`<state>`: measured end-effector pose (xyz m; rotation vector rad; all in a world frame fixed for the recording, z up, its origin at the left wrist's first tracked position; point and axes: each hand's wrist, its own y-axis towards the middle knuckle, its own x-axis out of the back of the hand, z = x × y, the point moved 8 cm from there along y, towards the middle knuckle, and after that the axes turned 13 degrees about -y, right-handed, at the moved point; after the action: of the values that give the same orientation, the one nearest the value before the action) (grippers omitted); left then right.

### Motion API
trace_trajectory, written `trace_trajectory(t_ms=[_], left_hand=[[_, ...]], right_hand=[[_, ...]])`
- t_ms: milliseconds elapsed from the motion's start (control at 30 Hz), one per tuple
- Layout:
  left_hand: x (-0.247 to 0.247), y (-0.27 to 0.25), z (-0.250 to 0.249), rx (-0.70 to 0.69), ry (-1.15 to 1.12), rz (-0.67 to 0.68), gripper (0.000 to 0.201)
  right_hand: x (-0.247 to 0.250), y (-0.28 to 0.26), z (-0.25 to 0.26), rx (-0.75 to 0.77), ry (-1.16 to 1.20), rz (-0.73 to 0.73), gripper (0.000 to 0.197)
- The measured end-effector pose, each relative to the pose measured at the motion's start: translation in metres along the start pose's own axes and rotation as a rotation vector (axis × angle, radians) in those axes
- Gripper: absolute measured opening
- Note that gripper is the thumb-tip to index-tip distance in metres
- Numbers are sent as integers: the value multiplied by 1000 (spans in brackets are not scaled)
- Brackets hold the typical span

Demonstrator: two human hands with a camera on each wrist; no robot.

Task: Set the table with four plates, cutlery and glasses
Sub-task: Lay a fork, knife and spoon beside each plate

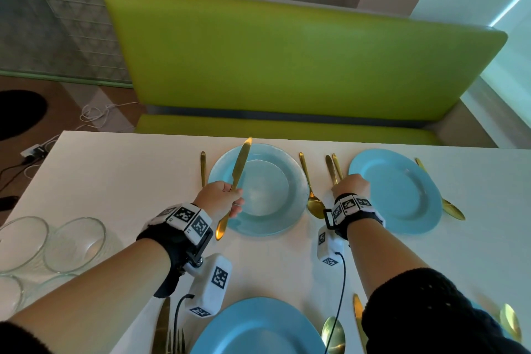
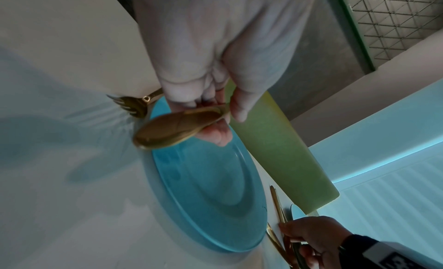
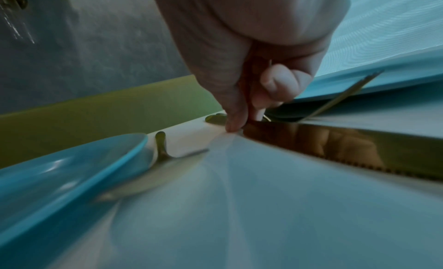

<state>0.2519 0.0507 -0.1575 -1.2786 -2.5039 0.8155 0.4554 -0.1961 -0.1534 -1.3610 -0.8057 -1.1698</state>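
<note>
My left hand grips a gold knife by its handle and holds it in the air over the far left blue plate, blade pointing away from me. The wrist view shows the handle between thumb and fingers. My right hand is down on the table between the two far plates. It pinches a second gold knife that lies flat beside the far right plate. Two gold handles stick out beyond that hand.
A fork and a spoon flank the far left plate. A near blue plate has cutlery on both sides. Several glasses stand at the left edge of the white table. A green bench lies beyond.
</note>
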Motion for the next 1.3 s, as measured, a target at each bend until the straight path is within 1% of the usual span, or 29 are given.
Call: trace_trajectory(t_ms=[300,500,633,767,833,867,967,1067,1200,1233,1300], left_hand=[[-5,-3,1,-1,-1,4,15],[-4,-9,2,0,5,2,15],[-5,-18,0,-12,5,15,16],[-4,-29,-4,-20,23,21,14],[-1,-32,-5,-18,94,29,14],[2,-34,-5,-13,144,32,17],[11,-43,-7,-5,280,61,28],[21,-59,-11,-21,313,97,32],[49,-92,-15,-19,310,189,16],[55,-96,-14,-15,324,215,16],[78,-108,-17,-34,371,257,13]], right_hand=[[-4,8,-2,2,-4,-6,16],[-6,9,-4,32,-31,-7,19],[1,-3,-1,67,-62,-12,26],[20,-33,4,118,-72,-58,22],[28,-61,17,218,-29,-77,22],[31,-81,28,294,4,-83,24],[33,-154,68,583,34,-89,28],[27,-224,101,814,-9,-96,30],[9,-295,121,949,-75,-152,28],[7,-306,124,979,-78,-180,26],[8,-339,132,1026,-66,-287,19]])
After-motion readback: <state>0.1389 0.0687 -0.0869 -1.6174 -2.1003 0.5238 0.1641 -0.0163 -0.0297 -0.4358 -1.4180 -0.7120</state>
